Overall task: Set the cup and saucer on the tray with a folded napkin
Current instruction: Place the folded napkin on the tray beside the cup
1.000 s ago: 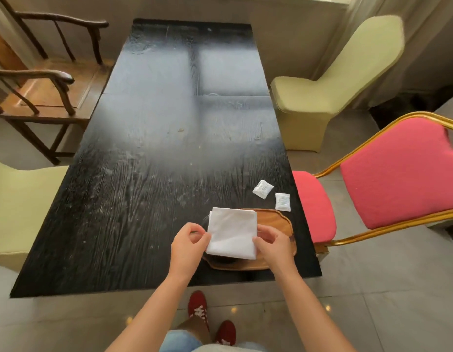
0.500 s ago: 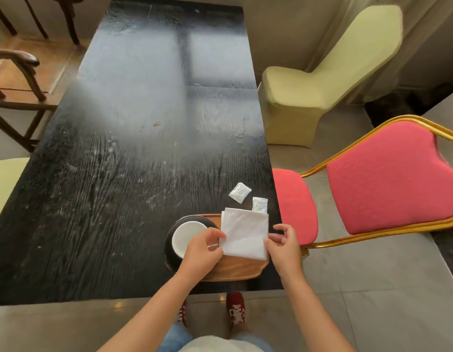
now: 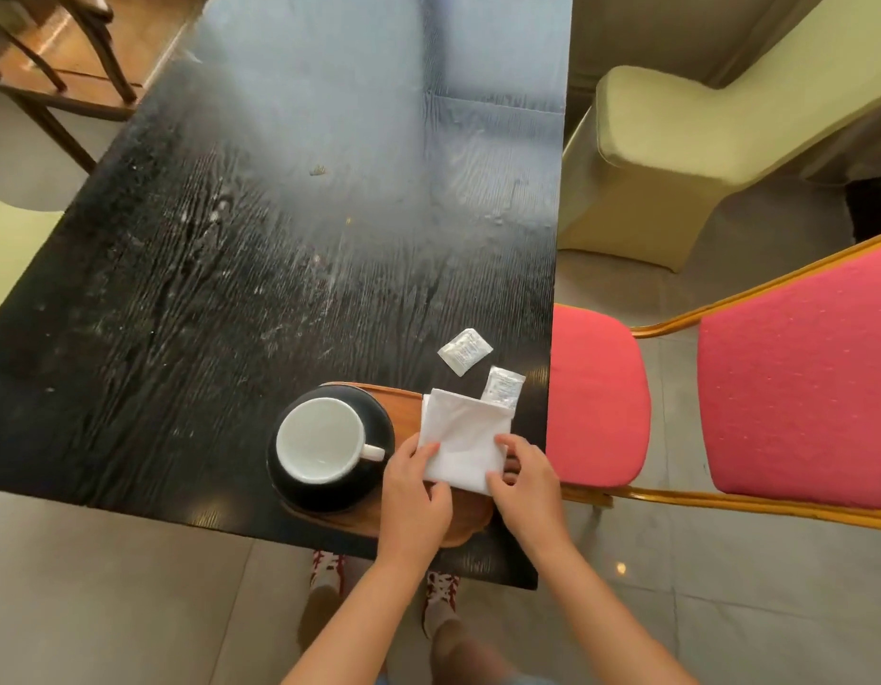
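Observation:
A white cup [image 3: 319, 440] stands on a black saucer [image 3: 329, 491], which rests on the left half of a brown wooden tray [image 3: 403, 402] at the table's near right corner. A folded white napkin [image 3: 465, 432] lies over the tray's right half. My left hand [image 3: 413, 487] pinches the napkin's near left edge, and my right hand [image 3: 524, 479] pinches its near right corner. Most of the tray's right part is hidden under the napkin and my hands.
Two small white sachets [image 3: 465, 351] [image 3: 502, 385] lie on the black wooden table [image 3: 231, 289] just beyond the tray. A red chair with a gold frame [image 3: 725, 388] stands close on the right, a pale green covered chair [image 3: 675, 140] behind it, a wooden armchair [image 3: 58, 51] far left.
The napkin has come down from over the cup to the tray's right half, and the cup and saucer are now uncovered. Both hands moved right with it; the view tilted down.

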Demonstrator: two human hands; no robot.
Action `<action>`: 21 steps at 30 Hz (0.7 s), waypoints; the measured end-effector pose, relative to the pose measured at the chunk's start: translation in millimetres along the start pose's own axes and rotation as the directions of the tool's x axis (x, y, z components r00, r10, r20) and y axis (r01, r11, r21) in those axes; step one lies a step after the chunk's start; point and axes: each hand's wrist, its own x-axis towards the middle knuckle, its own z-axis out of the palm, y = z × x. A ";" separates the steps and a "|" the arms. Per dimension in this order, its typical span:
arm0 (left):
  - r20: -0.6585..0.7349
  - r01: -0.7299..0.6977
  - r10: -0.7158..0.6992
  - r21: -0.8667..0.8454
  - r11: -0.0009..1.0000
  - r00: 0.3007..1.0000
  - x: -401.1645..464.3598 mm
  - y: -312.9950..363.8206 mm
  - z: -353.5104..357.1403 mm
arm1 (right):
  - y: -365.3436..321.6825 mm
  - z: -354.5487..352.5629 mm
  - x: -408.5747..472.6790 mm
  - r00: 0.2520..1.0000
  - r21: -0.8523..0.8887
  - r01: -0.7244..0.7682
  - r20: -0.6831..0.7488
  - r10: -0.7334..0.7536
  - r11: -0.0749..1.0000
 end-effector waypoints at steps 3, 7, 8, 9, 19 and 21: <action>0.034 -0.035 0.032 0.065 0.997 0.999 -1.6 -10.7 11.9 | 7.4 5.8 3.2 0.999 -0.113 0.043 -0.011 -0.045 0.993; 0.087 -0.095 0.080 0.186 0.978 0.993 -1.7 -20.4 22.9 | 14.7 10.6 5.8 0.993 -0.293 0.092 -0.039 -0.108 0.952; 0.107 -0.102 0.079 0.240 0.965 0.991 -2.3 -22.1 24.5 | 14.8 10.7 6.5 0.991 -0.357 0.103 -0.046 -0.128 0.928; 0.121 -0.113 0.080 0.297 0.948 0.989 -4.3 -23.6 25.7 | 15.0 10.6 7.4 0.986 -0.415 0.122 -0.054 -0.158 0.902; 0.309 -0.339 0.164 0.683 0.647 0.937 -33.2 -37.1 34.0 | 34.7 0.0 13.4 0.870 -0.698 0.448 0.194 -0.454 0.559; 0.311 -0.320 0.132 0.693 0.646 0.941 -30.9 -39.5 31.3 | 34.9 4.6 15.0 0.870 -0.712 0.452 0.219 -0.443 0.537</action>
